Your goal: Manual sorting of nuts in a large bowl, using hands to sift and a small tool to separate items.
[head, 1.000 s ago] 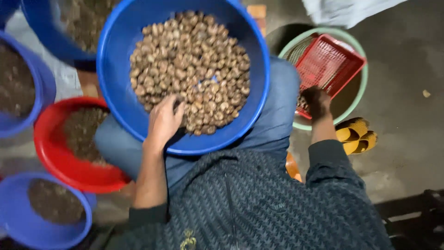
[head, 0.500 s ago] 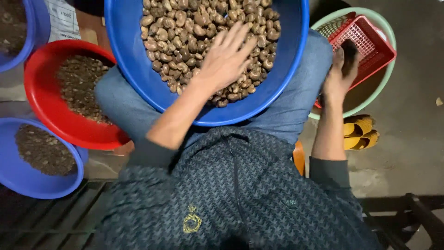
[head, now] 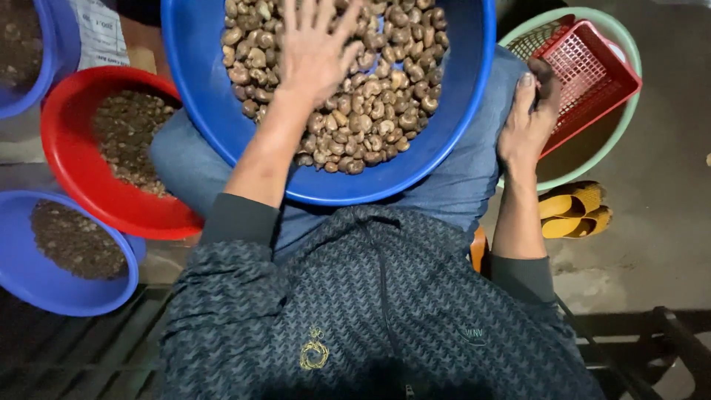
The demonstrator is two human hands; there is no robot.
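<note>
A large blue basin (head: 222, 126) rests on my lap, filled with light brown shelled nuts (head: 378, 104). My left hand (head: 315, 48) lies flat on the nuts with its fingers spread, holding nothing. My right hand (head: 527, 122) rests on my right knee beside the basin, with its fingers curled close to the corner of a red mesh basket (head: 592, 74). The fingertips look dark, and whether they hold anything is unclear. The basket sits tilted inside a pale green basin (head: 592, 159).
A red basin (head: 67, 170) with dark brown bits stands at my left. A smaller blue basin (head: 29, 285) with similar bits is below it, and another blue basin (head: 44, 74) at top left. Yellow sandals (head: 570, 211) lie on the concrete floor at the right.
My left hand has slid from the near rim up across the nuts and spread out. My right hand has drawn back from the red basket to my knee.
</note>
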